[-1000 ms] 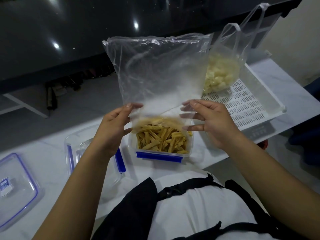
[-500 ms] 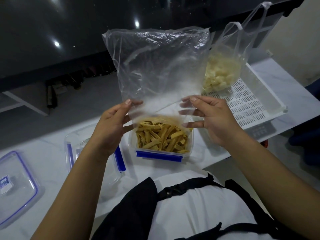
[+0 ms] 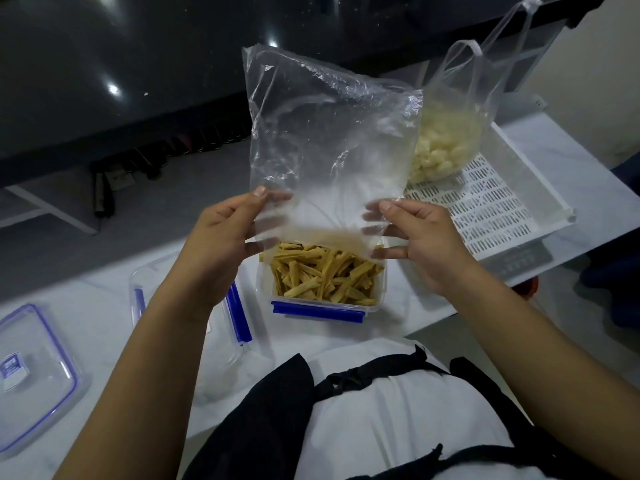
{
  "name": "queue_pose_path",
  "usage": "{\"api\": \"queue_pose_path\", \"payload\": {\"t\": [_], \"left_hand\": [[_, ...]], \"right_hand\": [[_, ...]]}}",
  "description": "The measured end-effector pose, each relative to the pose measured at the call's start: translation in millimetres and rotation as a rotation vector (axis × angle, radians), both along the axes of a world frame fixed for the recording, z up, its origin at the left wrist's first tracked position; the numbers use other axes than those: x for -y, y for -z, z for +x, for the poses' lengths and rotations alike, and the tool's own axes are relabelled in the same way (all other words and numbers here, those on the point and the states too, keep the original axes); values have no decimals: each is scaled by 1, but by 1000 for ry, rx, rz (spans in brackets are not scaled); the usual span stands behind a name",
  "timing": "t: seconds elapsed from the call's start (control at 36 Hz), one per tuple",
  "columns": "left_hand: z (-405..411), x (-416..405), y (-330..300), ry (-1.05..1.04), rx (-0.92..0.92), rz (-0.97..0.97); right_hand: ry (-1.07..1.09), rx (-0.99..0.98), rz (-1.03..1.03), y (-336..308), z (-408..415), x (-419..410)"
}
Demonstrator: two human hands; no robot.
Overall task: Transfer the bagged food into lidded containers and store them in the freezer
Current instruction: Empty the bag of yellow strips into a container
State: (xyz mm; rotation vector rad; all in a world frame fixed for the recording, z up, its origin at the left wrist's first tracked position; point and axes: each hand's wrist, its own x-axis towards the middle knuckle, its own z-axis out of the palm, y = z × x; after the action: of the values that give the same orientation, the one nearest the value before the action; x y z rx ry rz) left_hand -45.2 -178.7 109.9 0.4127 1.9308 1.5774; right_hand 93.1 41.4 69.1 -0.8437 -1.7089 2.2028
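Observation:
A clear plastic bag [image 3: 325,133] stands upside down and empty above a clear container [image 3: 322,304] with blue clips. Yellow strips of food [image 3: 323,275] fill that container. My left hand [image 3: 221,244] pinches the bag's left side near its mouth, and my right hand [image 3: 420,240] pinches the right side. A second clear bag [image 3: 453,133] holding pale food pieces stands in a white slotted tray [image 3: 491,209] at the right.
An empty clear container [image 3: 145,289] with blue clips sits left of the filled one, partly behind my left arm. A clear lid [image 3: 31,372] with a blue rim lies at the far left. The white counter's edge runs close to my body.
The bag has been lifted slightly and its top has tilted over to the right. Both hands keep their grip at the bag's mouth above the container.

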Motion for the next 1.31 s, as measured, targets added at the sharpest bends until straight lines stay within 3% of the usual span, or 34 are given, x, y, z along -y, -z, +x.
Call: {"api": "queue_pose_path", "payload": {"t": [0.28,1.31], "left_hand": [[6,-4,-15,-54,-73,-112],[12,-4,-12,-68,-64,74]], "right_hand": [[22,-31,23,-5,4,-5],[-76,-71,22,-31,-1,2]]}}
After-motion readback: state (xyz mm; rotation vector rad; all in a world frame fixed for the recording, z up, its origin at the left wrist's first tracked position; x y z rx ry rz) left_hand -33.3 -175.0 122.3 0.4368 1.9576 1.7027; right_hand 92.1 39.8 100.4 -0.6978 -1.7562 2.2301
